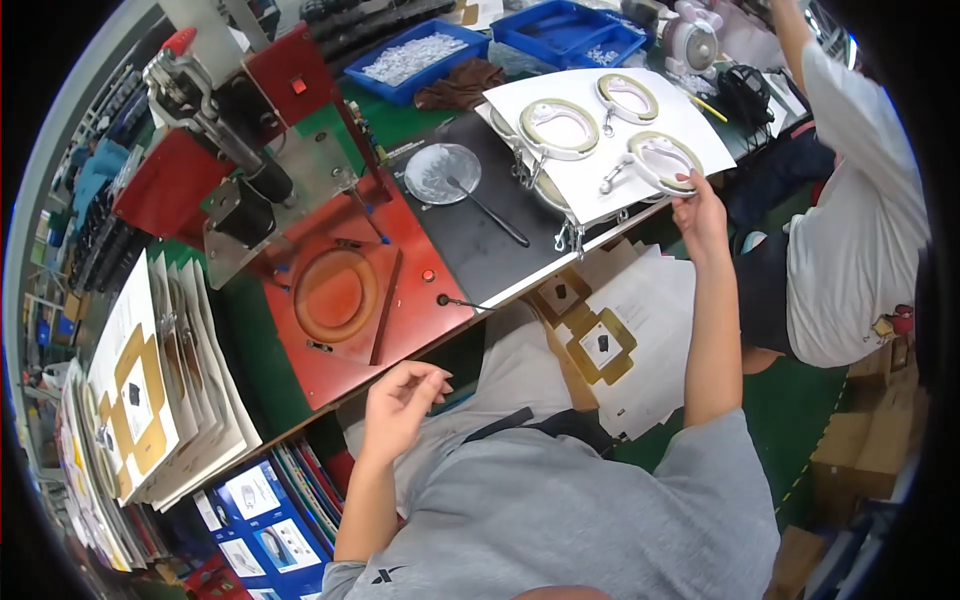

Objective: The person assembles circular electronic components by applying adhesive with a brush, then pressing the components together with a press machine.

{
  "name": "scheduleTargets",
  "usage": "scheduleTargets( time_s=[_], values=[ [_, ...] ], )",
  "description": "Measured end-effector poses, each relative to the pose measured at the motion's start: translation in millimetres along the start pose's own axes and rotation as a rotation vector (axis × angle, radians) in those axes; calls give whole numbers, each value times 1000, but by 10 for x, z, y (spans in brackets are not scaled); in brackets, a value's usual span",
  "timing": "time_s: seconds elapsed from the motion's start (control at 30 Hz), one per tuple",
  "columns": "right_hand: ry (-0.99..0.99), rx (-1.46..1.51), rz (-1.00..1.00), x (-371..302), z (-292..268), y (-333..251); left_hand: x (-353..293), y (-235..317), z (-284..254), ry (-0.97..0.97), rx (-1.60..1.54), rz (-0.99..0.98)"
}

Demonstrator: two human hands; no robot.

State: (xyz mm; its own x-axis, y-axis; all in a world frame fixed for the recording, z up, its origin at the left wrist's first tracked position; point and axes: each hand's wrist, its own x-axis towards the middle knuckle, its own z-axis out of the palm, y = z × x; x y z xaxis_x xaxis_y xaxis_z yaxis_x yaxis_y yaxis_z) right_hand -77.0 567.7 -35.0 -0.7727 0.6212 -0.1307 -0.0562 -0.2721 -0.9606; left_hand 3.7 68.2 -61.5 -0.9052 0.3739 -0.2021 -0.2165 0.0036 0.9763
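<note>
At the right, my right hand (703,222) pinches the near edge of a white ring-shaped part (664,150) with a gold-green rim and a small fitting on its side. That ring is over a white board (578,190), beside two similar rings, a middle ring (559,129) and a far ring (628,98). Other rings and metal clips (570,238) show partly under the board's edge. My left hand (403,408) hovers before the red press, fingers curled toward the thumb, with nothing visible in it. A round recess (336,294) lies in the press's red base (420,335).
A lever press (225,130) stands at left. A dish of white paste (442,172) with a dark-handled spatula (495,217) lies on the black mat. Printed cards (150,400) stand at left; more sheets (640,300) rest by my lap. Blue trays (415,60) are behind; another person (850,220) is at right.
</note>
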Motion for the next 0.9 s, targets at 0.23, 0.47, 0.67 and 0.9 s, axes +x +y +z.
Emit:
scheduleTargets(
  time_s=[0.23,0.47,0.67,0.9],
  values=[
    [39,-448,-34,633,-337,202,-162,52,-290,270,22,138],
    [414,-1050,-662,389,-86,250,45,275,-745,583,62,325],
    [-505,-667,-630,-1265,1483,223,725,441,-970,732,366,520],
    [-925,-563,-792,-2042,2958,508,1177,444,-1089,714,486,622]
  ],
)
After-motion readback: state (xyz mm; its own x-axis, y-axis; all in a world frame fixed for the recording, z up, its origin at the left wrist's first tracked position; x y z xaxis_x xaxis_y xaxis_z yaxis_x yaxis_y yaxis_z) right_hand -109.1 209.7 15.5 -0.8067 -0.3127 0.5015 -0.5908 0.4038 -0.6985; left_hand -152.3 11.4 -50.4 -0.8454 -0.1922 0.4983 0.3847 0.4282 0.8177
